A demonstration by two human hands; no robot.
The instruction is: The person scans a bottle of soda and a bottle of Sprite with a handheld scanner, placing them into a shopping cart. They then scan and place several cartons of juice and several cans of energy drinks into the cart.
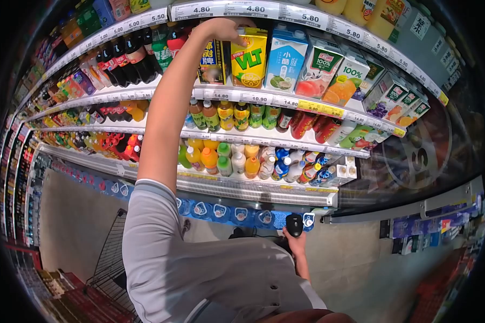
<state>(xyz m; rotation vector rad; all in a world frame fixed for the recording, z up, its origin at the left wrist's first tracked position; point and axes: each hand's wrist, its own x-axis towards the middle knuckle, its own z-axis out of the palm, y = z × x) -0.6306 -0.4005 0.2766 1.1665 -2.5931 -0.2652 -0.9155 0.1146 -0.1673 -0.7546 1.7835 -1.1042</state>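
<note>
My left hand (223, 29) is stretched up to the top chilled shelf and closes over the top of a yellow VLT lemon tea carton (249, 62). The carton stands upright on the shelf between a dark blue carton (212, 63) and a light blue and white carton (285, 62). My grey-sleeved left arm runs across the middle of the view and hides part of the shelves behind it. Low down, my right hand (296, 243) holds a small black device (293, 224) in front of the cooler's base.
Juice cartons (350, 81) fill the top shelf to the right, with rows of bottled drinks (242, 159) below and cola bottles (129, 59) to the left. Price strips (242, 9) edge every shelf. A wire shopping cart (110, 261) stands at lower left on the grey floor.
</note>
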